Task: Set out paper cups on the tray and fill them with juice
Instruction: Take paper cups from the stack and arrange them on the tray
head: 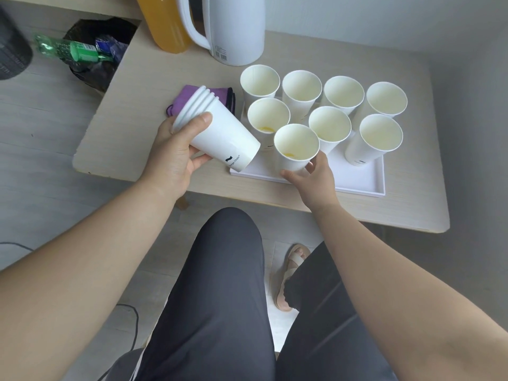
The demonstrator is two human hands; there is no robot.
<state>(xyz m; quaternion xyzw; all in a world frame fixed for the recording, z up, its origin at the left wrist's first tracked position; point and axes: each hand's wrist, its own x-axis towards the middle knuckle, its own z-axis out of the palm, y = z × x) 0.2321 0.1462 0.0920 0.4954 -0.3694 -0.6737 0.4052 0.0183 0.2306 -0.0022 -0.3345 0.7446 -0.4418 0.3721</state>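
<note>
Nearest are the person's dark-trousered knees (220, 270) and a sandalled foot (291, 270) on the floor, below the edge of the pale surface (406, 204). Just past that edge the right hand (316, 177) reaches onto the white tray (376, 185). Its grip is curled round the lower wall of a paper cup (296, 149) at the tray's seven o'clock corner. The hand hides the base, so I cannot tell whether it is set down. A smear of yellow lies in the cup's bottom.

At nine o'clock from that cup the left hand (176, 158) holds the stack of spare cups (225, 136) tipped on its side. Its grip is wrapped round the stack, thumb on top and fingers beneath, and the stack's closed end overhangs the tray's rim.

The cups look light, thin-walled and easy to crush or knock over. I judge that a gentle hold low on the wall suits an empty one, and that filled ones are best left standing.

Beyond, seven more cups (343, 94) stand upright and close-packed toward the tray's twelve o'clock, leaving little room for fingers between them.

Farther off, a purple cloth (189, 97) lies at the tray's ten o'clock. A jug of orange juice (165, 26) stands at eleven, partly behind the handle of a white kettle (239, 28). That handle could hamper reaching for the jug. On the floor at far nine o'clock a bin (90, 70) holds a green bottle (79, 50).
</note>
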